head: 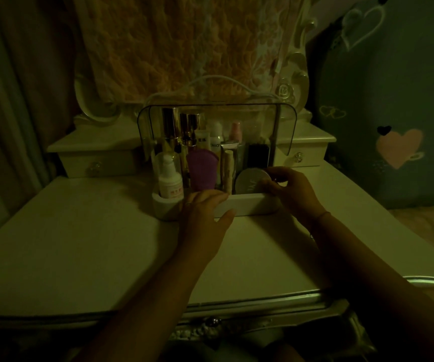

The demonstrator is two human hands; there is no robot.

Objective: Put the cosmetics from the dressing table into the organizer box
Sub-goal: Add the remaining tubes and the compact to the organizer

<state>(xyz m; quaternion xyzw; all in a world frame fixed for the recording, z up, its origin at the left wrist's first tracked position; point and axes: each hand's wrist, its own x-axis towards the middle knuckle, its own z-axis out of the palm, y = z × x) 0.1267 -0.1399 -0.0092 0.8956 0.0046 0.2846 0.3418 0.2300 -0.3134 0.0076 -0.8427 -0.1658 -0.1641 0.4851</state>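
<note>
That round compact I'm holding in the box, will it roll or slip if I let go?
Standing on edge, the round compact could roll, but the organizer box wall and the neighbouring tube likely hem it in. Its smooth lid looks slippery, so the right hand should pinch firmly.

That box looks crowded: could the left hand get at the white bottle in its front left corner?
Probably yes. The left hand holds nothing and rests on the front wall of the box beside the white bottle, whose top stands clear.
</note>
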